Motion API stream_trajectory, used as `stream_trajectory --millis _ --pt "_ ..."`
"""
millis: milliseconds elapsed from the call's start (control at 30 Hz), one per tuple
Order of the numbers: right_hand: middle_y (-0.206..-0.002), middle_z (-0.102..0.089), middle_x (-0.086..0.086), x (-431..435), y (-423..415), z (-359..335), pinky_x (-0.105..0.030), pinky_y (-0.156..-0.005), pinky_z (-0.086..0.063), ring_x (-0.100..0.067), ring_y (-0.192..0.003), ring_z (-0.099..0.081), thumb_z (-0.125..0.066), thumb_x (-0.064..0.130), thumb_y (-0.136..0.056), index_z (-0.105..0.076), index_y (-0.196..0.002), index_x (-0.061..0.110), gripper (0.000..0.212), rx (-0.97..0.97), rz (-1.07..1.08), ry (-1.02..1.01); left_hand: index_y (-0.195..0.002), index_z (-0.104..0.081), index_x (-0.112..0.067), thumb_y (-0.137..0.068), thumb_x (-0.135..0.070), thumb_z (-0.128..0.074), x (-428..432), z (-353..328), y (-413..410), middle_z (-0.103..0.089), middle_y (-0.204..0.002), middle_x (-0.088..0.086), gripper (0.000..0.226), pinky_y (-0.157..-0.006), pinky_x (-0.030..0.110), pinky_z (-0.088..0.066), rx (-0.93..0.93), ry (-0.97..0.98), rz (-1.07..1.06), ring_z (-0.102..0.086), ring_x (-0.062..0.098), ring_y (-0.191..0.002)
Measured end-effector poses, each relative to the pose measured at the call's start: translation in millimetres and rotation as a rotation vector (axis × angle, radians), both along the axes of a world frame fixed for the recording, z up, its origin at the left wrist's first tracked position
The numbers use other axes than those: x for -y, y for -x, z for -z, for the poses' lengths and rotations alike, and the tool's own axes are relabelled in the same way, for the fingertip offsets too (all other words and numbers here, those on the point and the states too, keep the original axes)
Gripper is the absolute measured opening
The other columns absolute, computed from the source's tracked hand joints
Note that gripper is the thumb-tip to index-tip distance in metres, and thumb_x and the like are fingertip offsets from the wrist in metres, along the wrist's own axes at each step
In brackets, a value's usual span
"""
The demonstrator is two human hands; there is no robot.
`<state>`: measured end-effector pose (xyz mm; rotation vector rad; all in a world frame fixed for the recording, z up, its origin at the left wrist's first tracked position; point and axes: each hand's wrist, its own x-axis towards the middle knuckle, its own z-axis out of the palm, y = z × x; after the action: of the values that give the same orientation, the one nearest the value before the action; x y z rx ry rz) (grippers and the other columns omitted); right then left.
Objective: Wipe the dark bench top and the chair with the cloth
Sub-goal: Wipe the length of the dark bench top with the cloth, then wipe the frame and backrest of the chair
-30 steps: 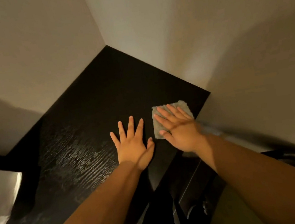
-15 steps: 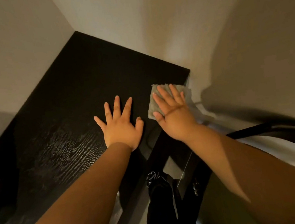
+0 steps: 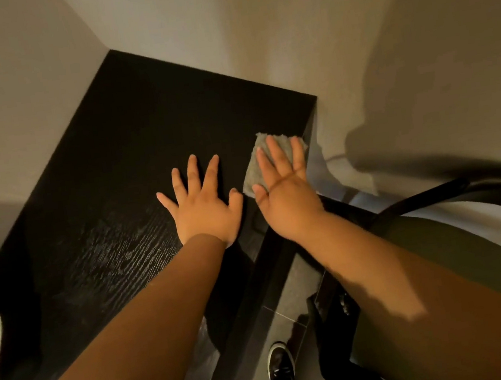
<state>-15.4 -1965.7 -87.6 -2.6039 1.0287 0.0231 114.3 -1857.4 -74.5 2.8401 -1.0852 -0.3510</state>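
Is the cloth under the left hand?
No, the small grey fuzzy cloth lies under the right hand; the left hand presses the bare dark bench top.

**Dark worktop** (image 3: 146, 123): black with raised wood grain, fitted into a wall corner. Dull streaks are seen on its near left part.

**Grey-green fluffy cloth** (image 3: 255, 173): laid flat at the worktop's right edge and partly covered by the flat right hand (image 3: 289, 204).

**Chair** (image 3: 432, 194): shown only as a dark curved frame, right of the worktop.

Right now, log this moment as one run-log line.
step: wiping bench top | right hand: flat on cloth near right edge | left hand: flat on bench top | chair: right of bench, no hand on it
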Motion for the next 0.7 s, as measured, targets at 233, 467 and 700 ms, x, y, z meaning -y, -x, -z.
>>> stream_trajectory --millis 233,467,700 --pt "-0.176 0.003 -0.002 23.3 8.2 6.7 -0.050 -0.131 0.001 -0.040 -0.159 0.015 -0.037 0.053 -0.105 -0.020 -0.167 0.029 0.068 0.135 -0.005 -0.033 -0.166 -0.015 -0.046 -0.097 -0.064 -0.035 -1.1 -0.6 -1.5 -0.005 -0.178 -0.002 0.074 -0.124 0.071 0.007 -0.021 0.043 0.021 0.005 0.036 -0.163" --pt "-0.174 0.014 -0.012 -48.3 -5.5 4.8 -0.046 -0.131 -0.012 -0.036 -0.161 0.007 -0.046 0.030 -0.109 -0.020 -0.166 0.014 0.065 0.368 0.285 -0.278 -0.162 -0.039 -0.034 -0.096 -0.057 -0.046 -14.9 -2.7 -1.6 -0.022 -0.175 0.004 0.070 -0.132 0.055 -0.003 -0.060 0.183 0.094 -0.009 0.033 -0.162" --pt "-0.176 0.004 0.002 -130.7 52.4 2.7 -0.001 -0.108 -0.017 0.007 -0.145 -0.009 -0.044 0.024 -0.112 -0.032 -0.163 0.018 0.053 0.458 0.137 -0.367 -0.161 -0.042 -0.025 -0.101 -0.041 -0.049 -101.9 3.8 27.9 -0.028 -0.173 0.007 0.063 -0.132 0.047 -0.010 -0.082 0.220 0.321 -0.016 0.029 -0.162"
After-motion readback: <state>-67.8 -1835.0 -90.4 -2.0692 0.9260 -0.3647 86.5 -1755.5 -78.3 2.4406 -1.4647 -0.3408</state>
